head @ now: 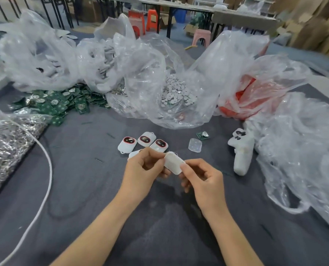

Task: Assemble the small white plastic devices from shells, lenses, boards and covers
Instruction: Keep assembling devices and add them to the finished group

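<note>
White device [174, 163], plain rounded back up (tilted), pinched betw. both hands, left [144, 168] & right [202, 174].

The bare left forearm [100, 227] and right forearm [230, 237] come up from the bottom edge and angle in toward each other, so the hands meet about mid-frame. The left hand [142, 169] has its fingers curled, thumb and fingertips pinching the left end of a small white rounded plastic shell [174, 163]. The right hand [202, 179] is curled too, with the thumb pressed on the near right corner of the same shell and the other fingers tucked underneath. Both wrists look pretty straight.
</note>
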Available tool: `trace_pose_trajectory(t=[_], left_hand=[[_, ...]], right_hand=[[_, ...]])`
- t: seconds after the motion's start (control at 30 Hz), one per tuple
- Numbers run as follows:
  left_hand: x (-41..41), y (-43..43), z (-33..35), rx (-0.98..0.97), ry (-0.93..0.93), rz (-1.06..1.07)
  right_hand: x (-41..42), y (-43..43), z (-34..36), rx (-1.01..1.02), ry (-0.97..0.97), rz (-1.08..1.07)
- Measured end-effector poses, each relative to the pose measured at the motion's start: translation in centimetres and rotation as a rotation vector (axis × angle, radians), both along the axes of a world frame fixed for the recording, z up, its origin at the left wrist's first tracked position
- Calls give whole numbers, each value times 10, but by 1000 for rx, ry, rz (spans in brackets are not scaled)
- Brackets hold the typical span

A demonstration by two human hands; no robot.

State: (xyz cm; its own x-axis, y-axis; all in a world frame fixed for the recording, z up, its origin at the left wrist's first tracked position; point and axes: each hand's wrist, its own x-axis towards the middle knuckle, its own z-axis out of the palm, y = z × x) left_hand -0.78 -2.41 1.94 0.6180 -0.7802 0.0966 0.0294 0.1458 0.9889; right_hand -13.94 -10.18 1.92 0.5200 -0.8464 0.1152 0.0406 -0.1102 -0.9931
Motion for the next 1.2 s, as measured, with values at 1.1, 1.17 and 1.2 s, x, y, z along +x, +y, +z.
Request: trace_pose_trajectory(t=[1.1, 1.17, 1.2], left_hand=[[4, 2, -4, -28, -10, -226], [4, 2, -5, -39, 3, -220], [3, 2, -6, -41, 10, -221]], right_hand=[[-8, -16, -1, 127, -189, -340], [-11, -19, -2, 160, -250, -465], [-12, -20, -2, 153, -262, -518]])
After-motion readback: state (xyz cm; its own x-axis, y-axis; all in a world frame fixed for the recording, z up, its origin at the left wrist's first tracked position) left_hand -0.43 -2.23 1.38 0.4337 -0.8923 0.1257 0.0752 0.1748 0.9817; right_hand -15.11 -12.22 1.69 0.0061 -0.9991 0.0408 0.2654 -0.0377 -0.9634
